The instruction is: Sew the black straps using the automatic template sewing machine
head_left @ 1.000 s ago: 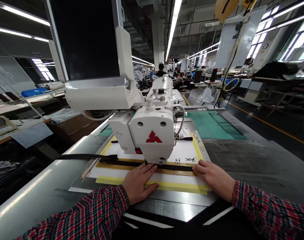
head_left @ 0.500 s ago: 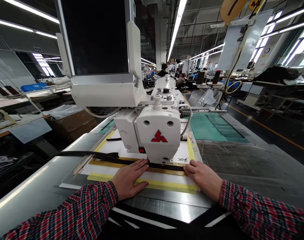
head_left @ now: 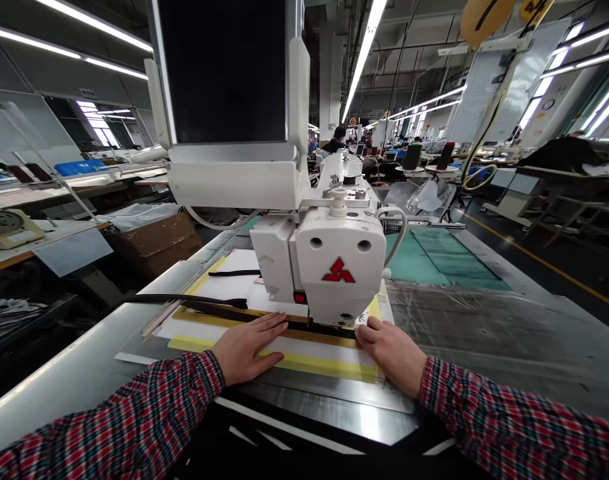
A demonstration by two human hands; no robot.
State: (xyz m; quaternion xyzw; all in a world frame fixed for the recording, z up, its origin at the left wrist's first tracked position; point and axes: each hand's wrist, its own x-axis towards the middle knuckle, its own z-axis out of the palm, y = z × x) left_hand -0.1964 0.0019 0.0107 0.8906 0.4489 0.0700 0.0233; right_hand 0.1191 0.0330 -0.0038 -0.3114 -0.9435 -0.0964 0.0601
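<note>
A white sewing machine head [head_left: 334, 267] with a red three-diamond mark stands over a clear template [head_left: 314, 352] edged with yellow tape. A black strap [head_left: 219, 309] lies in the template's slot and runs under the needle area. My left hand [head_left: 247, 347] lies flat on the template left of the needle, fingers stretched out. My right hand [head_left: 391, 352] rests flat on the template's right end, fingers pointing at the machine foot. Both sleeves are red plaid.
A dark monitor [head_left: 224, 73] hangs above the machine. The steel table [head_left: 484, 333] stretches right, with a green mat [head_left: 434, 257] behind. A cardboard box [head_left: 154, 243] and benches stand at left. Other people sit at stations far back.
The template with both hands on it has slid left under the machine head, and the view has swung so the machine sits further right in the picture.
</note>
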